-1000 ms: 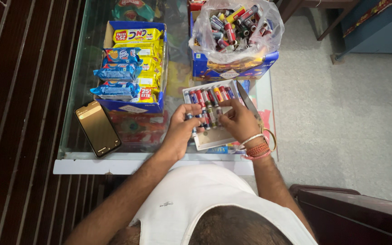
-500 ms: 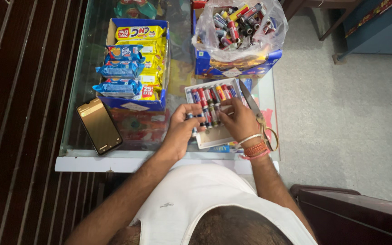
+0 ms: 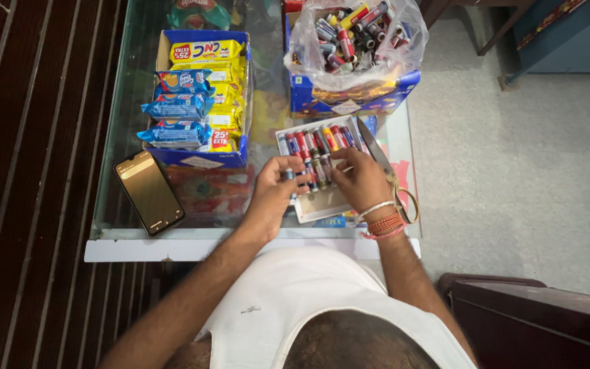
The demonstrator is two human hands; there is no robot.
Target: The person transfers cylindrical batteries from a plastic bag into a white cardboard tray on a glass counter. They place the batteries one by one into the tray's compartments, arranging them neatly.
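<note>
Here, left hand [image 3: 271, 191] pinches a small battery [image 3: 289, 175], right hand [image 3: 362, 179] w/ fingers curled touching batteries in tray [image 3: 322, 202].

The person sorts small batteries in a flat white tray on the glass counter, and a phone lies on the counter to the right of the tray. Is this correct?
Not quite. The head view shows the phone lying to the left of the white tray, near the counter's front edge. The rest stands: both hands work on small batteries in that tray.
</note>
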